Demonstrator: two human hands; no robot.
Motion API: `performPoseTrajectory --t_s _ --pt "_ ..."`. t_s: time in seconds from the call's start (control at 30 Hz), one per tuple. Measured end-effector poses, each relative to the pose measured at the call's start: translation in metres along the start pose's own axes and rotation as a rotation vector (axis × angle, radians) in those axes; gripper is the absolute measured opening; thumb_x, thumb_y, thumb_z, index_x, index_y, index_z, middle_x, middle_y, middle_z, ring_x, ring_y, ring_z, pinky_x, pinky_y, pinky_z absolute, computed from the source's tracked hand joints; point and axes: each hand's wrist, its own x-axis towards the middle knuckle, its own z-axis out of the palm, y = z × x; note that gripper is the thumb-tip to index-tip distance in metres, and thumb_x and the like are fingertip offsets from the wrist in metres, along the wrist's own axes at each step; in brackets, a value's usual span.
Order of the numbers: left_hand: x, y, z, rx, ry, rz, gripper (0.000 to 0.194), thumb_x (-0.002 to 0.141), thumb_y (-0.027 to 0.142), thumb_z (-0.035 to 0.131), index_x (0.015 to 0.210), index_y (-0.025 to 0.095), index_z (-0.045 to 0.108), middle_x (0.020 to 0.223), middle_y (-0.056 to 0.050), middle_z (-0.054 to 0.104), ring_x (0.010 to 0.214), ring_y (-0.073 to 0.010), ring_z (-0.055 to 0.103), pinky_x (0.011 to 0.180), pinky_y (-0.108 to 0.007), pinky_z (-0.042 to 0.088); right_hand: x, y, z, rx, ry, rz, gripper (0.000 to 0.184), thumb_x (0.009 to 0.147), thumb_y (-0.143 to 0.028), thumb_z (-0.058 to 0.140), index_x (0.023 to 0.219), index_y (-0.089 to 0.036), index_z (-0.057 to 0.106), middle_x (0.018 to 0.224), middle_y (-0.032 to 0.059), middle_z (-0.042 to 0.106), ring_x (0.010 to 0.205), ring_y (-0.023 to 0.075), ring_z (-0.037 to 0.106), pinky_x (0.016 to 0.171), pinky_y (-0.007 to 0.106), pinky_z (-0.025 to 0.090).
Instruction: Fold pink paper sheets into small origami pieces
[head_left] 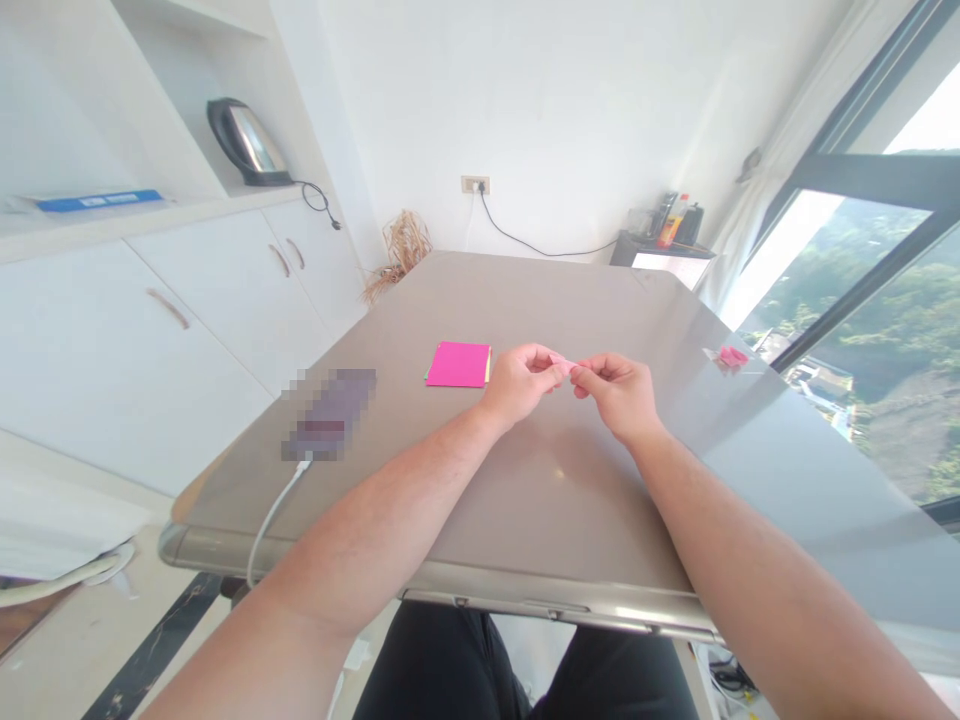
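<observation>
Between my two hands, above the middle of the table (540, 500), is a small piece of pink paper (562, 363), mostly covered by fingers. My left hand (523, 382) pinches its left end between thumb and forefinger. My right hand (616, 392) grips the right end in the same way, the fingertips of both hands almost touching. Just left of my left hand lies a stack of square coloured paper (458, 365), bright pink on top with green and yellow edges showing.
A blurred-out phone-like object (330, 415) with a white cable (274, 510) lies at the left. Near the right edge sits a pink item on clear plastic (733, 357). A small cabinet with bottles (673, 222) stands beyond the table; a kettle (251, 145) is on the left shelf.
</observation>
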Motion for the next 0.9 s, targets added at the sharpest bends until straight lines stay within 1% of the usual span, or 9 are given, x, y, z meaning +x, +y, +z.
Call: performPoseTrajectory --t_s 0.07,0.23,0.3,0.47,0.6,0.73,0.9 --pt "0.0001 -0.0009 0.0000 -0.030 -0.014 -0.021 0.019 0.078 0.034 0.073 0.082 0.016 0.071 0.088 -0.007 0.076 0.071 -0.0140 0.065 0.071 -0.032 0.054 0.0002 0.0004 -0.0004 0.008 -0.007 -0.003 0.022 0.073 -0.040 0.074 0.074 -0.018 0.071 0.062 0.0018 0.067 0.060 0.0149 0.058 0.055 0.027 0.042" --pt "0.0017 -0.0016 0.0003 -0.045 0.034 -0.030 0.015 0.075 0.031 0.075 0.074 0.017 0.070 0.079 -0.005 0.074 0.068 -0.0140 0.065 0.070 -0.031 0.054 0.0003 0.0029 -0.0002 -0.033 -0.030 -0.035 0.022 0.074 -0.041 0.074 0.074 -0.019 0.070 0.062 0.0011 0.067 0.054 0.0121 0.052 0.052 0.027 0.039" --pt "0.0022 -0.0017 0.0003 -0.040 0.045 -0.028 0.015 0.074 0.031 0.075 0.073 0.017 0.070 0.078 -0.004 0.074 0.068 -0.0140 0.065 0.069 -0.031 0.054 0.0010 0.0047 -0.0004 -0.041 -0.036 -0.045 0.023 0.074 -0.042 0.074 0.074 -0.019 0.070 0.063 0.0010 0.067 0.054 0.0119 0.052 0.052 0.026 0.039" --pt "0.0018 -0.0027 0.0005 -0.046 0.031 -0.029 0.016 0.075 0.031 0.075 0.074 0.017 0.069 0.081 -0.005 0.075 0.069 -0.0141 0.066 0.070 -0.031 0.054 0.0023 0.0061 -0.0014 -0.026 -0.040 -0.056 0.022 0.075 -0.041 0.073 0.073 -0.019 0.069 0.063 0.0011 0.067 0.058 0.0128 0.055 0.053 0.026 0.040" --pt "0.0014 -0.0017 0.0007 -0.046 0.033 -0.023 0.015 0.075 0.030 0.075 0.073 0.017 0.069 0.082 -0.005 0.075 0.071 -0.0144 0.066 0.070 -0.031 0.054 0.0009 0.0036 -0.0011 -0.050 -0.058 -0.053 0.023 0.075 -0.042 0.072 0.073 -0.019 0.069 0.063 0.0013 0.067 0.054 0.0116 0.052 0.050 0.026 0.038" --pt "0.0011 -0.0009 0.0011 -0.051 0.012 -0.027 0.015 0.074 0.029 0.075 0.072 0.016 0.068 0.079 -0.005 0.074 0.072 -0.0151 0.067 0.071 -0.031 0.054 0.0003 0.0029 -0.0011 -0.049 -0.065 -0.072 0.021 0.077 -0.040 0.071 0.072 -0.019 0.069 0.063 0.0008 0.066 0.055 0.0118 0.052 0.052 0.026 0.038" --pt "0.0008 -0.0029 0.0018 -0.069 -0.013 -0.022 0.014 0.073 0.029 0.076 0.072 0.016 0.069 0.076 -0.004 0.073 0.068 -0.0136 0.064 0.070 -0.031 0.053 0.0020 0.0039 -0.0034 -0.053 -0.069 -0.114 0.019 0.076 -0.036 0.071 0.068 -0.020 0.066 0.061 0.0002 0.064 0.058 0.0128 0.053 0.054 0.027 0.039"
